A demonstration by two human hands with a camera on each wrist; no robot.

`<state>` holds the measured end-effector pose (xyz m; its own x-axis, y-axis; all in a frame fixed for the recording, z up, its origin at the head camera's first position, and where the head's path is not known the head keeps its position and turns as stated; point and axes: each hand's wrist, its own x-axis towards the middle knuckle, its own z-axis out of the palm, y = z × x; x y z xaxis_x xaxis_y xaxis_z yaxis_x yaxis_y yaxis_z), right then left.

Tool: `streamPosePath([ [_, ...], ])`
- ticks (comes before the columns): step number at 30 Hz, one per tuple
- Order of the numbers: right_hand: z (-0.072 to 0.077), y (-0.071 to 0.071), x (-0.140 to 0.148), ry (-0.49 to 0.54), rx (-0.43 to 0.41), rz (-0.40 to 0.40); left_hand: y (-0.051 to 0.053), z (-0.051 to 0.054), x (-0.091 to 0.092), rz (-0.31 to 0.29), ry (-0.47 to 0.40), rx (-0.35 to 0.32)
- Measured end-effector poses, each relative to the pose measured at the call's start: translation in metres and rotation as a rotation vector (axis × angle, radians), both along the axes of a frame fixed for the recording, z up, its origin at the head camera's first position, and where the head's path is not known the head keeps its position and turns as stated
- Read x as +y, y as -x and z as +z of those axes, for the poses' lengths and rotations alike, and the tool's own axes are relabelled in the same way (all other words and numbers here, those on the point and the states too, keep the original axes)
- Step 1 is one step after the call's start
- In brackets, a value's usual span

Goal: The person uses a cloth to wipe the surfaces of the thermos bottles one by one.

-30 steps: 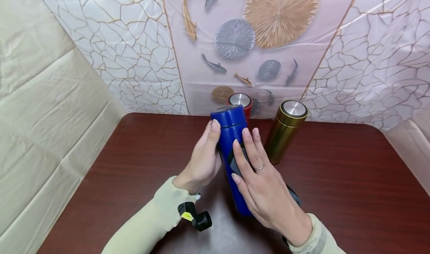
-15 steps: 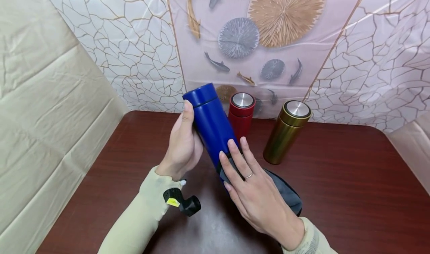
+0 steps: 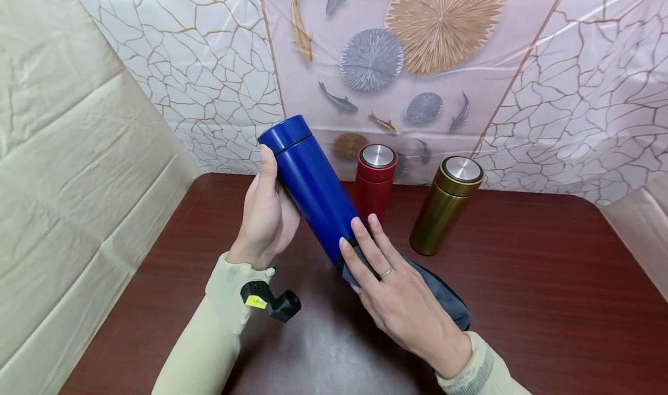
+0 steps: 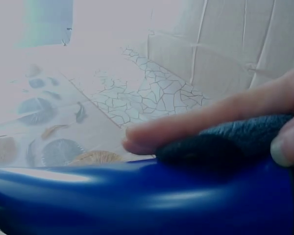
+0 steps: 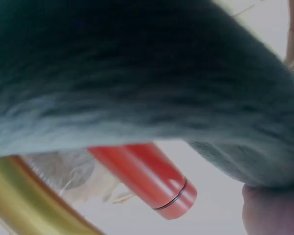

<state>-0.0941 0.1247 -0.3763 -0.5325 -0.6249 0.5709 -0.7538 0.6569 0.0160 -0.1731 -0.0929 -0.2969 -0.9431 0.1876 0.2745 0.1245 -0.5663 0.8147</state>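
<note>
A blue thermos bottle [image 3: 318,195] with a screw lid slants across the middle of the head view, its top toward the upper left. My left hand [image 3: 263,215] grips it just below the lid, thumb along the near side. Across its lower part, my right hand [image 3: 399,299] holds a dark-edged grey cloth [image 3: 440,296] against the bottle. The right fingers lie over the cloth, and its loose end hangs out past the hand. In the left wrist view, the cloth [image 4: 245,139] lies between right fingers and the blue surface. The bottle's lower end is hidden.
A red thermos [image 3: 374,183] stands upright behind the blue one. To its right is a gold thermos [image 3: 443,209], also upright with a silver lid. The brown table [image 3: 537,267] meets patterned cloth hangings [image 3: 209,93] at the back.
The left hand has moved up and left with the blue bottle, which tilts further. The cloth under the right hand now covers a lower part of it. The standing bottles stay put.
</note>
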Motion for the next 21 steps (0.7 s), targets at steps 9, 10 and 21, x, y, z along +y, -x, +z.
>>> streamPosePath([
  [9,0.002,0.010,0.005,0.076,0.150,0.095,0.003,0.001,-0.002,-0.073,-0.023,0.048],
  [10,0.003,0.012,0.006,0.085,0.174,0.107,0.003,0.001,-0.003,-0.078,-0.038,0.041],
  [21,0.008,0.022,0.017,0.288,0.183,0.255,-0.004,0.005,-0.007,-0.204,-0.149,0.094],
])
